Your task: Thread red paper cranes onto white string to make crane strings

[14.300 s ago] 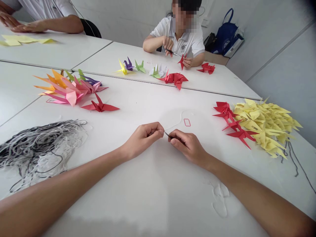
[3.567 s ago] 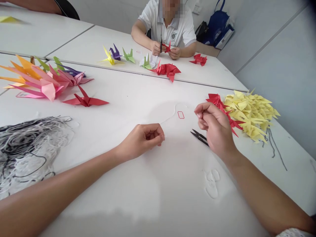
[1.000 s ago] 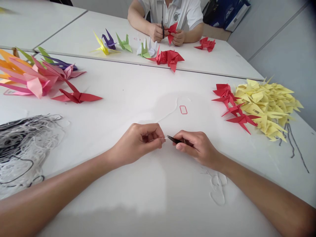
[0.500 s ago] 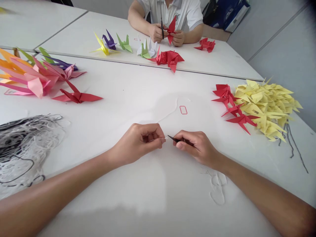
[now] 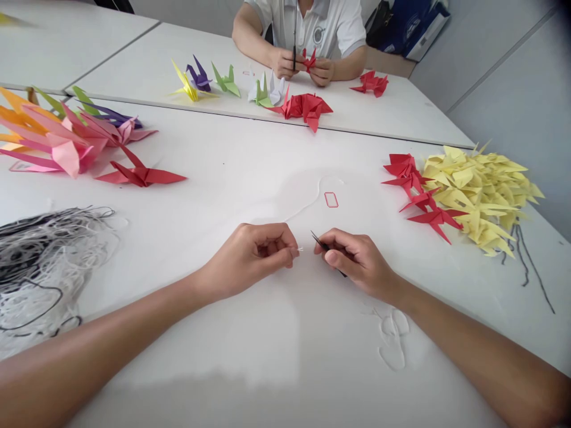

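My left hand [image 5: 254, 258] is closed, thumb against forefinger, on a white string. The frayed tip of the white string [image 5: 300, 249] pokes out toward the right, and more string curves over the table behind the hand. Held in my right hand [image 5: 359, 261] is a slim black pointed tool [image 5: 322, 243], its sharp tip angled up and left. Whether it has one prong or two I cannot tell. A small gap separates the tool from the string tip. A loose loop of white string [image 5: 393, 339] lies below my right wrist.
Black and white strings [image 5: 57, 267] pile up at left, below pink and orange paper cranes [image 5: 66, 142] and a red crane [image 5: 140, 174]. Yellow cranes [image 5: 482, 190] and red cranes [image 5: 430, 205] lie at right. Across the table a person [image 5: 307, 35] holds a red crane and a long thin tool.
The black tool has turned upward and backed away from the string tip, with more of it showing. My left hand has stayed put. The other person's red crane has turned.
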`<state>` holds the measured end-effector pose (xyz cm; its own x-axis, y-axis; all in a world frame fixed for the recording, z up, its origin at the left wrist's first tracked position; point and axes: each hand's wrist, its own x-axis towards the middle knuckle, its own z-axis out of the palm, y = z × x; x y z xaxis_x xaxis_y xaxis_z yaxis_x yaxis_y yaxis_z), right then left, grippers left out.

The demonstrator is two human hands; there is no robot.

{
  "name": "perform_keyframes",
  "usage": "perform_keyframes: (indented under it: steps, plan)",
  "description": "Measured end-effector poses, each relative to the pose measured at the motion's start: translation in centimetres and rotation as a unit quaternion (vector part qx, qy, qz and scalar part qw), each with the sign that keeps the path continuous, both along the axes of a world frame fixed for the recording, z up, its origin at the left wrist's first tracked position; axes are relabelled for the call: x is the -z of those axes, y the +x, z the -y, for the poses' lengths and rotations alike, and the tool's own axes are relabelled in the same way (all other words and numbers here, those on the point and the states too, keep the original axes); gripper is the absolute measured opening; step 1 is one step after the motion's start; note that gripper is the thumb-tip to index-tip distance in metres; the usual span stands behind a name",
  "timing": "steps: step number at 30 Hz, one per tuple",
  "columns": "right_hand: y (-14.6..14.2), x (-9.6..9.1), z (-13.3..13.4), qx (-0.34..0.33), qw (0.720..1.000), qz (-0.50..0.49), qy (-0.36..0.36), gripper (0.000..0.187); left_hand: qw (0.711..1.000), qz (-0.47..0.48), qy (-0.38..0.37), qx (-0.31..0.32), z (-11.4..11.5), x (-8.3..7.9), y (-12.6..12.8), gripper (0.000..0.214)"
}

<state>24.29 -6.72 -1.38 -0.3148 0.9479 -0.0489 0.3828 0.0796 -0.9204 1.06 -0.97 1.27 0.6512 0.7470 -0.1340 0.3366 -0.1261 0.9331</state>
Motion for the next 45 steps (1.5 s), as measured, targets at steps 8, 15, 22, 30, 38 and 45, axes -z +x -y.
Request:
perform_keyframes:
  steps: [8, 15, 22, 30, 38, 45]
  plan:
    - [-0.30, -0.44, 0.09, -0.022, 0.997, 0.058, 0.035, 0.027, 1.000, 0.003, -0.001, 0.001, 0.03, -0.06, 0.05, 0.011]
    - [-0.43, -0.71, 0.10, -0.033, 0.995, 0.079, 0.056, 0.027, 1.000, -0.001, 0.002, 0.005, -0.04, 0.08, 0.07, 0.009]
    - [-0.43, -0.50, 0.01, -0.035, 0.994, 0.082, 0.061, 0.027, 1.000, -0.005, 0.000, 0.006, -0.03, 0.05, 0.12, 0.010]
    - [-0.38, -0.43, 0.06, -0.034, 0.994, 0.081, 0.066, 0.027, 1.000, -0.005, 0.002, 0.007, 0.05, 0.03, 0.05, 0.010]
    - [-0.38, -0.42, 0.03, -0.031, 0.995, 0.074, 0.052, 0.027, 1.000, -0.005, 0.003, 0.010, 0.01, 0.13, -0.02, 0.009]
    - [-0.40, -0.55, 0.05, -0.033, 0.995, 0.080, 0.056, 0.027, 1.000, -0.008, 0.006, 0.007, -0.05, 0.11, 0.09, 0.010]
